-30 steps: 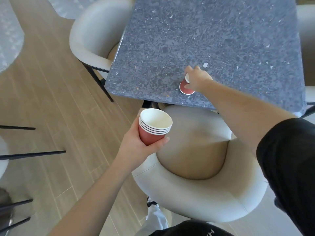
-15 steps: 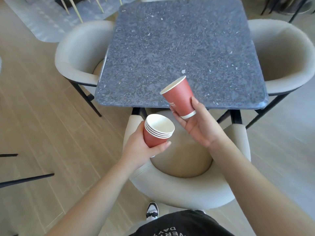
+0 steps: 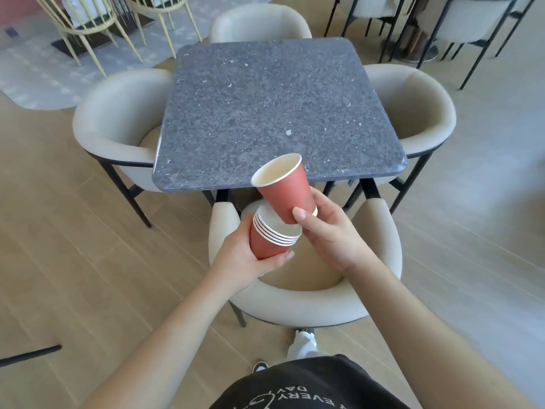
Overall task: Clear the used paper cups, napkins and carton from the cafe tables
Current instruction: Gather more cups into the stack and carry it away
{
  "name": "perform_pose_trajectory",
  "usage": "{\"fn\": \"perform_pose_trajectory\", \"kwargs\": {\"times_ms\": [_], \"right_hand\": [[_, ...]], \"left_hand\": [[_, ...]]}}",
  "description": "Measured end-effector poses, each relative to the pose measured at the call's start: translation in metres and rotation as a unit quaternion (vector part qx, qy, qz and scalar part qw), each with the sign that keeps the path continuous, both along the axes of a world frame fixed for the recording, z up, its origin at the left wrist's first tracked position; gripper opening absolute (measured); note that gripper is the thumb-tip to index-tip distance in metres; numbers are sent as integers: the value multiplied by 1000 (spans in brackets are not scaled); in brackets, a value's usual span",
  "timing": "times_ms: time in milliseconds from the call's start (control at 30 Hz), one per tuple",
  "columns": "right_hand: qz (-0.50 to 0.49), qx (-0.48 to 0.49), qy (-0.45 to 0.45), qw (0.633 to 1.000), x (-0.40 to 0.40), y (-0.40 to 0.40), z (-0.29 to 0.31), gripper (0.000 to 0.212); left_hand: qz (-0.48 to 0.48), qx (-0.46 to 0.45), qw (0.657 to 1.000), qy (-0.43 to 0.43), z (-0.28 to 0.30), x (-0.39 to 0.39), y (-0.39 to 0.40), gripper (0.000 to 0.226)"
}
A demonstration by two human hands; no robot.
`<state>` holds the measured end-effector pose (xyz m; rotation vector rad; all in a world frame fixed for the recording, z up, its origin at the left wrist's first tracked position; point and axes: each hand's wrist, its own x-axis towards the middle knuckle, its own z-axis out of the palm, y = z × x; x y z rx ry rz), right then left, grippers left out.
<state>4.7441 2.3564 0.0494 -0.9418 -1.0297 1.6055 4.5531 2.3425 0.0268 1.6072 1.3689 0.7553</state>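
Head view, centre of the frame: the left hand (image 3: 239,261) grips a stack (image 3: 272,236) of nested red paper cups, fingers curled round its side and the thumb tip lying across its lower wall. Four or so white rolled rims show one above another at the stack's top; what lies inside the top cup is hidden. Just above it the right hand (image 3: 330,231) holds a single cup (image 3: 287,190) by its base, thumb on the near wall and fingers wrapped behind. This cup tilts with its mouth toward the upper left, and its base sits at the stack's opening; whether it has entered the top cup I cannot tell. Its inside is pale cream and looks empty, its outer wall matte red with a white rim and white foot ring.

Behind the hands, in the upper middle, stands a square table (image 3: 274,107) with rounded corners, its top a speckled grey-blue stone with pale flecks, on black legs. Four tub chairs (image 3: 118,119) in smooth off-white upholstery with curved backs and thin black legs ring it; the nearest one lies under the hands. Pale wood-look planks cover the floor (image 3: 73,261).
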Motion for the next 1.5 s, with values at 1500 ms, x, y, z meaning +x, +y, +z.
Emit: {"fn": "perform_pose_trajectory", "kwargs": {"times_ms": [1500], "right_hand": [[-229,164,-326,902,209,-243,33,100]], "left_hand": [[-293,10,956,-31,5,226,-120,72]]}}
